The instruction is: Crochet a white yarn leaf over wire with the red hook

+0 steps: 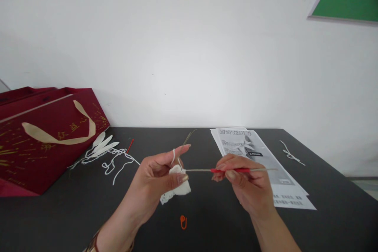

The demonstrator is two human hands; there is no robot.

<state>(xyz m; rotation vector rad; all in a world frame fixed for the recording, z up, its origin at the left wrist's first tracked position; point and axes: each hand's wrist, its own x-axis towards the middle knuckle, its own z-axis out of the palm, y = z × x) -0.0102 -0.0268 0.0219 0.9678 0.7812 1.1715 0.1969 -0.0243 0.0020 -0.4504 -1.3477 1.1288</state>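
Observation:
My left hand [156,177] pinches a small piece of white crochet work [183,188] between thumb and fingers. White yarn [173,153] loops over its raised index finger, and a thin wire-like strand [187,138] sticks up behind that finger. In my right hand [245,177] is a crochet hook [217,171] with a red grip and a thin metal shaft. The shaft runs level to the left, and its tip meets the top edge of the white piece, where the exact stitch is too small to make out. Below the hands lies an orange stitch marker [183,222].
At the left stands a dark red gift bag [53,138] with cream ribbon handles. Beside it are white crocheted petal shapes [102,145], loose white yarn [110,161] and a red needle [130,145]. Printed sheets [283,189] lie at the right, with a small yarn bow [291,154] beyond them.

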